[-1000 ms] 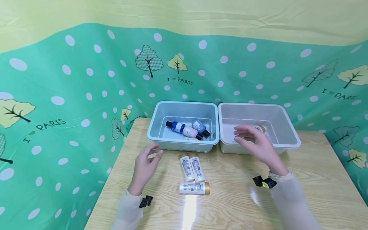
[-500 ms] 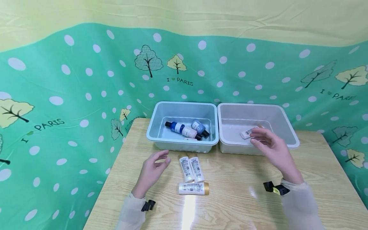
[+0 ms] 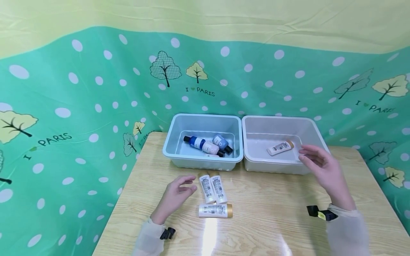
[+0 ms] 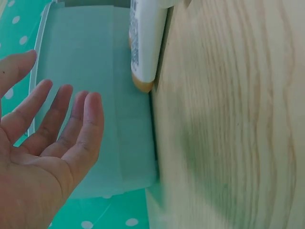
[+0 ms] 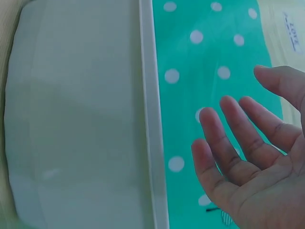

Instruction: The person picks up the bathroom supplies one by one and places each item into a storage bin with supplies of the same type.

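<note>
Head view: left hand (image 3: 177,193) and right hand (image 3: 325,167) are hovering loosely open, holding nothing.
Two white tubes (image 3: 207,189) are lying side by side just beside the left hand, a third tube (image 3: 214,210) is lying crosswise nearer the person, and a fourth tube (image 3: 280,148) is resting inside the grey bin (image 3: 275,166), near the right hand. Gripping well probably means pinching one tube's sides without nudging its neighbour. The wood-grained surface (image 3: 262,209) is carrying everything; a green dotted curtain (image 3: 192,46) is hanging behind.
</note>
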Action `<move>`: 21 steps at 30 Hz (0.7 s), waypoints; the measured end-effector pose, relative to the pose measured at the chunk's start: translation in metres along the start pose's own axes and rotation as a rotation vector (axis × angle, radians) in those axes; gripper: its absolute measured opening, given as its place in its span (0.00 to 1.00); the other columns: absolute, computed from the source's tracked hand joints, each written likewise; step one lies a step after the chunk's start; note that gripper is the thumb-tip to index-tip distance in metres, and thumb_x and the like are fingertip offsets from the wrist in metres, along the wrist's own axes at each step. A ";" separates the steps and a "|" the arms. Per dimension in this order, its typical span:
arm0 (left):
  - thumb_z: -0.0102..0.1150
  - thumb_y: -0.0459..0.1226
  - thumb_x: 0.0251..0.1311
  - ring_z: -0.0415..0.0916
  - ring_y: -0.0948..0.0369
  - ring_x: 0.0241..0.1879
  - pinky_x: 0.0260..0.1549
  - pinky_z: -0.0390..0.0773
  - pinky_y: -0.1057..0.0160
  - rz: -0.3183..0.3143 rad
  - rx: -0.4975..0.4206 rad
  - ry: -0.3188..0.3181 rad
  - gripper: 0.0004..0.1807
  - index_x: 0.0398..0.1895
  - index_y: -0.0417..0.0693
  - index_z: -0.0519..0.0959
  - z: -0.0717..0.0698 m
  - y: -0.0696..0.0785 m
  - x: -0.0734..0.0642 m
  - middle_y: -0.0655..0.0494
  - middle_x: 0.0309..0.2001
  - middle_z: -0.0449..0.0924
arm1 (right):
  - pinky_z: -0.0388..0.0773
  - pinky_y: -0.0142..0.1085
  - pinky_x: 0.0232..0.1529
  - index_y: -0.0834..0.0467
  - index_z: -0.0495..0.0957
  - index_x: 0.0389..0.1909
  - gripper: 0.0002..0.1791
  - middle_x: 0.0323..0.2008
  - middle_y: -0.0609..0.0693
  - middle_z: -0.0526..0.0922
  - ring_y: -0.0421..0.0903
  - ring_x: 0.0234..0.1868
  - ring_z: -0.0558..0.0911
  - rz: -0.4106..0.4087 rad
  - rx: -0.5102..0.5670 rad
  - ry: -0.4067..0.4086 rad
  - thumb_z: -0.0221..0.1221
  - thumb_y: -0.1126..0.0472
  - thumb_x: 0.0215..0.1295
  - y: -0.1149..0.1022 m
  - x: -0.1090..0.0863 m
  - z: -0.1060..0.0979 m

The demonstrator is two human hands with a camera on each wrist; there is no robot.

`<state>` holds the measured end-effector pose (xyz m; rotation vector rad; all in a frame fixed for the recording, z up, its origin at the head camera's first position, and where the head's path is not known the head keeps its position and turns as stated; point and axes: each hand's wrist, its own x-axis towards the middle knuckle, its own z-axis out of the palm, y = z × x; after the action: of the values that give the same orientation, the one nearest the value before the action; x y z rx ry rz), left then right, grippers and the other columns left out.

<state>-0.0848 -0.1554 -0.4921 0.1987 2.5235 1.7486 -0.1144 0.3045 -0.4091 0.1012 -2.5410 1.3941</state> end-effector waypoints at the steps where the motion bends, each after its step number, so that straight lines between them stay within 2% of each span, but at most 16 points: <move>1: 0.65 0.28 0.63 0.75 0.42 0.57 0.54 0.79 0.45 -0.010 -0.001 -0.008 0.19 0.58 0.39 0.79 0.001 -0.001 0.000 0.44 0.56 0.78 | 0.72 0.17 0.48 0.58 0.74 0.65 0.23 0.55 0.51 0.79 0.35 0.51 0.76 0.009 -0.001 0.011 0.61 0.57 0.72 0.002 -0.001 -0.002; 4: 0.66 0.30 0.63 0.74 0.44 0.57 0.55 0.79 0.45 -0.011 -0.003 -0.044 0.20 0.58 0.40 0.79 0.003 -0.005 0.001 0.47 0.57 0.78 | 0.71 0.15 0.48 0.56 0.74 0.65 0.23 0.54 0.47 0.79 0.35 0.51 0.76 0.046 -0.020 0.051 0.61 0.55 0.72 0.008 -0.003 -0.009; 9: 0.68 0.38 0.63 0.74 0.47 0.58 0.56 0.79 0.48 0.017 0.000 -0.140 0.23 0.60 0.42 0.78 0.003 -0.014 0.001 0.52 0.58 0.78 | 0.70 0.15 0.47 0.56 0.74 0.66 0.24 0.55 0.44 0.78 0.35 0.53 0.74 0.114 -0.020 0.121 0.61 0.54 0.72 0.020 -0.004 -0.020; 15: 0.68 0.41 0.64 0.75 0.50 0.58 0.55 0.80 0.55 -0.003 0.021 -0.257 0.25 0.61 0.41 0.77 0.002 -0.019 0.000 0.52 0.58 0.78 | 0.70 0.16 0.43 0.56 0.74 0.66 0.25 0.58 0.42 0.76 0.34 0.54 0.71 0.209 -0.003 0.186 0.60 0.52 0.72 0.032 -0.005 -0.030; 21: 0.68 0.43 0.63 0.77 0.51 0.55 0.53 0.80 0.55 -0.007 0.088 -0.365 0.25 0.60 0.41 0.78 0.005 -0.025 -0.001 0.50 0.57 0.79 | 0.70 0.19 0.39 0.51 0.75 0.67 0.25 0.61 0.43 0.74 0.40 0.59 0.68 0.350 0.036 0.249 0.60 0.49 0.72 0.042 -0.004 -0.035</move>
<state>-0.0851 -0.1601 -0.5173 0.4668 2.3301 1.4427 -0.1118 0.3568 -0.4262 -0.5018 -2.4018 1.4631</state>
